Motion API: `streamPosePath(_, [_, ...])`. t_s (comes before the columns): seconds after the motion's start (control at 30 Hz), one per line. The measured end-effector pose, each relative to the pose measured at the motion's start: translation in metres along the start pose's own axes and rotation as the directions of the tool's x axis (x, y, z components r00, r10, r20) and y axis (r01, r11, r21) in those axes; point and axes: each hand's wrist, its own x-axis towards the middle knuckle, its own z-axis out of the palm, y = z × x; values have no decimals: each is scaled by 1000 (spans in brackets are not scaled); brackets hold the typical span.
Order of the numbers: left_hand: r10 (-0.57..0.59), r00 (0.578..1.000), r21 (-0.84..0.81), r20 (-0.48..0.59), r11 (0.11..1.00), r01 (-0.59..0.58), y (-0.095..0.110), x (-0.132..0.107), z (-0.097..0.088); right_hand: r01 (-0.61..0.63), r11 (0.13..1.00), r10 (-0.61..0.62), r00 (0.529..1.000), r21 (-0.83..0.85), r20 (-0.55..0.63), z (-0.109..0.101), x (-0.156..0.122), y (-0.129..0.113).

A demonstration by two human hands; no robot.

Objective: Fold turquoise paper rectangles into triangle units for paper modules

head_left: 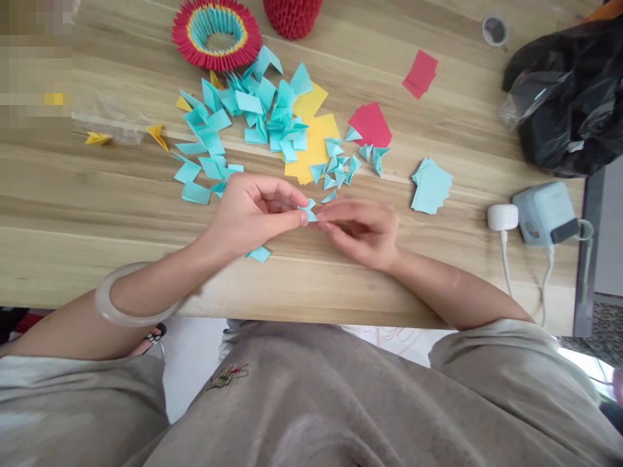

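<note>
Above the near part of the table, my left hand (248,214) pinches a small folded piece of light blue paper (308,210) between thumb and fingertips. My right hand (363,227) grips the same paper's right side with its fingertips. Just beyond lie several small light blue folded triangles (335,172). To the left of these is a loose heap of light blue folded paper rectangles (248,100). One folded blue piece (259,253) rests on the table below my left hand.
Yellow paper sheets (318,139), red sheets (372,123) and a blue paper stack (432,187) lie on the wooden table. A red, yellow and blue paper ring (182,29) stands at the back. A black plastic bag (564,97) and chargers (545,211) occupy the right.
</note>
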Motion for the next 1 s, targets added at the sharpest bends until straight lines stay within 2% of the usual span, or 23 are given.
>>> streamPosePath(0.07, [10, 1000, -3, -28, 1000, -10, 0, 0, 0, -158, 978, 160, 987, 137, -5, 1, 2, -2])
streamPosePath(0.13, [24, 999, 0, -34, 1000, -24, 0, 0, 0, -255, 942, 254, 967, 218, 32, 1, 5, -3])
streamPosePath(0.3, [17, 1000, 1, 10, 1000, -17, 1, -1, 0, -325, 921, 308, 945, 215, 111, 1, 10, -3])
streamPosePath(0.53, [-1, 1000, -24, -8, 1000, 1, 1, -1, 2, -361, 901, 337, 932, 239, 136, 2, 10, -3])
streamPosePath(0.83, [-53, 999, -33, -10, 998, 53, 5, -1, 3, -243, 921, 195, 964, 305, 182, -5, 8, 1])
streamPosePath(1.0, [-5, 1000, -17, -2, 1000, 5, 4, -1, 2, -291, 925, 253, 952, 246, 173, -6, 11, -3])
